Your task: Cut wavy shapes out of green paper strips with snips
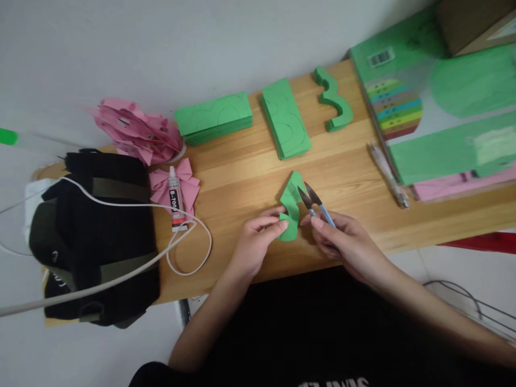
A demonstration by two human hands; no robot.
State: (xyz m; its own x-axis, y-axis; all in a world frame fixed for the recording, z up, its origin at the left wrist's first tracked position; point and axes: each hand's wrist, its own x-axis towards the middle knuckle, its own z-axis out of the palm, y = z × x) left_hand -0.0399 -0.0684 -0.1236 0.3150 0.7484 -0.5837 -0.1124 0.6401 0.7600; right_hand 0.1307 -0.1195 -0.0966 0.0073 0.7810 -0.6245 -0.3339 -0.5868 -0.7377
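Observation:
My left hand (262, 236) pinches a partly cut piece of green paper (291, 207) between thumb and fingers, over the front of the wooden table. In my right hand (338, 236) is a pair of thread snips (312, 201) with blue handles. Their blades are parted and reach the paper's right edge. Behind lie two stacks of green paper, a long one (215, 115) and a shorter one (286, 118), both with curved lines drawn on top. A wavy stack of cut green paper (334, 102) rests to their right.
On the left are a black bag (97, 231), a white cable (121, 204), a glue tube (176, 199) on folded pink paper (157, 183) and a pink paper bundle (139, 131). A pen (389, 174) lies beside a green paper pack (415, 156); a brown box (471, 27) sits on it.

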